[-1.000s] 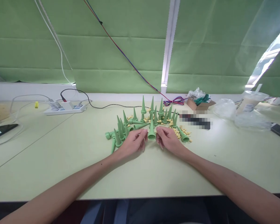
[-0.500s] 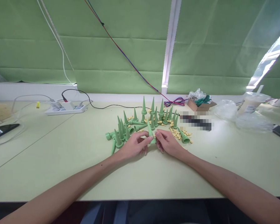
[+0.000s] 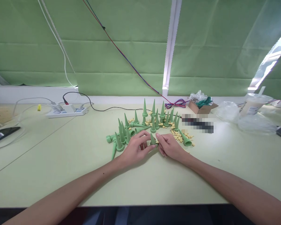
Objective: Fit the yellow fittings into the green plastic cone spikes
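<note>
My left hand [image 3: 135, 149] and my right hand [image 3: 170, 147] meet over the pale green table [image 3: 61, 162], both pinching one small green cone [image 3: 152, 139] between their fingertips. A small yellow piece shows at the tip of my right fingers. Just behind the hands lies a cluster of green cones [image 3: 150, 120], some upright, some on their sides, with several small yellow pieces [image 3: 178, 135] scattered among them.
A white power strip [image 3: 65, 110] with cables sits at the back left, a dark phone [image 3: 2, 134] at the far left. At the back right are a small cardboard box [image 3: 201, 106], clear plastic bags [image 3: 253, 122] and a plastic cup [image 3: 251, 104]. Green blinds cover the window.
The cone stood upright between my hands a second ago; it was tilted over and is now held lower and closer to me by both hands.
</note>
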{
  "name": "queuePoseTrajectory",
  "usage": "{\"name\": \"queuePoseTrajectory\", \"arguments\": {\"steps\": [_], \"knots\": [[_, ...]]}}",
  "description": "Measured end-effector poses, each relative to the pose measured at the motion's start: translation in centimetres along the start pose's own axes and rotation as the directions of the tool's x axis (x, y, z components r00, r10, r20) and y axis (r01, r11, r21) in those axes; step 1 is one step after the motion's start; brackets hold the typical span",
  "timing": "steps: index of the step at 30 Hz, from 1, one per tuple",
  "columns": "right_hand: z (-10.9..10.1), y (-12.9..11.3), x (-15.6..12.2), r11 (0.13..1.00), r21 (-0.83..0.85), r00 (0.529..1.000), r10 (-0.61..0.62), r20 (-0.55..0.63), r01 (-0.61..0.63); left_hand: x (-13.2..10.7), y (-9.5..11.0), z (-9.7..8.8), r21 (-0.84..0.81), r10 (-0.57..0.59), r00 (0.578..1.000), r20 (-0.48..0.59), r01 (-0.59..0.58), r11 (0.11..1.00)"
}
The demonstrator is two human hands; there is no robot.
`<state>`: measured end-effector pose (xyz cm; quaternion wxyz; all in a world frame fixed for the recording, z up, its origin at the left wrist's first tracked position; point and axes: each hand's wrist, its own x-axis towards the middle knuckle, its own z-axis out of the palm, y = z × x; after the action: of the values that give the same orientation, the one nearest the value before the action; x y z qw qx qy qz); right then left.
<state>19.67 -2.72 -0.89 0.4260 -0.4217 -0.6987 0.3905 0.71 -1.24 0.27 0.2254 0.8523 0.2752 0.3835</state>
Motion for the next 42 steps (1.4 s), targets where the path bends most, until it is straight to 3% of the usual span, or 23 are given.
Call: {"name": "queuePoseTrajectory", "arguments": {"steps": [3, 7, 14, 16, 21, 24, 28, 36, 42], "knots": [[0.1, 0.4, 0.1, 1.000, -0.007, 1.000, -0.012, -0.019, 0.012, 0.0, -0.3, 0.1, 0.025, 0.039, 0.999, -0.006, -0.039, 0.999], [0.1, 0.6, 0.1, 1.000, 0.004, 1.000, -0.014, -0.026, 0.014, 0.0, -0.5, 0.1, 0.034, 0.004, 1.000, -0.010, -0.003, 0.999], [-0.3, 0.3, 0.1, 0.998, -0.056, 0.998, -0.026, -0.049, 0.023, 0.2, -0.3, -0.1, 0.043, -0.134, 0.988, -0.073, 0.137, 0.990], [-0.4, 0.3, 0.1, 0.998, -0.061, 0.996, -0.031, -0.084, 0.026, 0.4, -0.1, -0.2, 0.011, -0.226, 0.970, -0.094, 0.228, 0.974], [-0.8, 0.0, 0.2, 0.992, -0.107, 0.992, -0.075, -0.097, 0.065, 0.7, -0.1, -0.4, -0.195, -0.435, 0.896, 0.092, 0.445, 0.874], [-0.9, 0.0, 0.1, 0.985, -0.145, 0.994, -0.099, -0.040, 0.093, 0.5, -0.5, -0.3, -0.259, -0.468, 0.852, 0.237, 0.519, 0.815], [-0.9, 0.1, 0.0, 0.983, -0.141, 0.993, -0.118, -0.009, 0.115, 0.3, -0.8, -0.1, -0.345, -0.490, 0.819, 0.299, 0.572, 0.745], [-0.7, 0.5, 0.0, 0.995, -0.040, 0.995, -0.096, 0.010, 0.096, 0.6, 0.1, -0.4, -0.332, -0.490, 0.827, 0.274, 0.560, 0.759], [-0.4, 0.6, -0.1, 0.996, 0.085, 0.999, 0.011, 0.036, -0.014, 0.5, 0.9, -0.4, -0.324, -0.433, 0.876, 0.213, 0.481, 0.814]]}}
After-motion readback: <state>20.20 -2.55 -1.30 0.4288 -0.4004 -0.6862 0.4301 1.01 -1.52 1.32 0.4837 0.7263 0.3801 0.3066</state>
